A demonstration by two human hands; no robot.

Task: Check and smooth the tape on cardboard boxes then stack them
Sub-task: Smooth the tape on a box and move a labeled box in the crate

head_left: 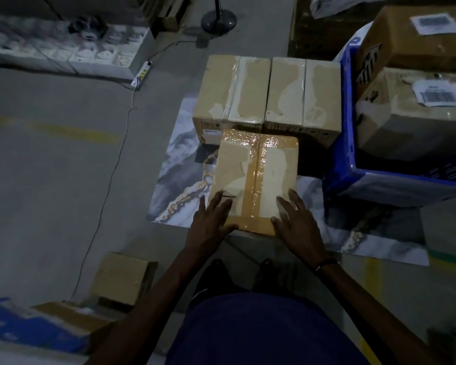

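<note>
Pressing my flat left hand and right hand on the stiff, probably light, tape-slick brown cardboard box, I'd grip its sides.

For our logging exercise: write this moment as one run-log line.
step: smoothing tape | hands: left hand, right hand flat on taped box | stacking: not yet

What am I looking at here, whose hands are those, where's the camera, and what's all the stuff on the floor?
There is one picture, from a camera worn on a person's head, looking down. No machine: both are bare hands. The left hand and right hand lie flat, fingers straight, on the near end of a taped cardboard box, gripping nothing. Brown tape runs along its top. Behind it stand two more taped boxes, side by side on a marbled sheet. To the right, a blue crate holds labelled boxes.
</note>
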